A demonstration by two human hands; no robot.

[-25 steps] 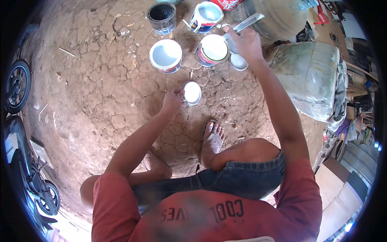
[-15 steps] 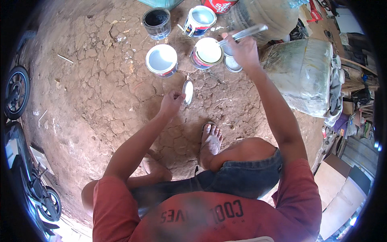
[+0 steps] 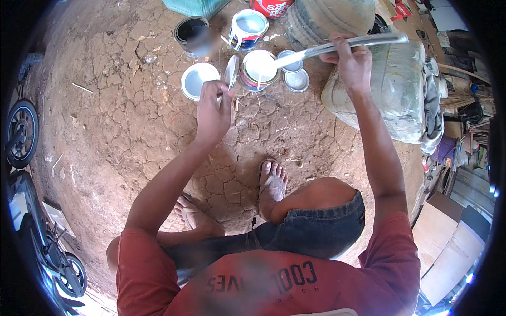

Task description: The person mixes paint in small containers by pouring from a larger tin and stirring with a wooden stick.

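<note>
- Both hands have shifted since the earlier frame: I see the left hand (image 3: 215, 108) farther up, carrying the lid (image 3: 230, 71), and the right hand (image 3: 352, 66) farther right with the stick (image 3: 342, 45).
- Far left, I have a motorbike (image 3: 39, 231) at the rim of my view.
- Next come a dark can (image 3: 197, 50) and, nearer the person, a grey can (image 3: 184, 78).
- Left hand: thumb and fingers pinch the lid, nearly edge-on to me, between the grey can and the white can (image 3: 254, 86).
- White paint fills that can; the stick's whitened end is over it.
- Two lids (image 3: 296, 80) lie just right of it.
- Right hand: closed around the stick, which slants up rightward.
- Beyond, I see a cloudy plastic drum (image 3: 385, 100).
</note>
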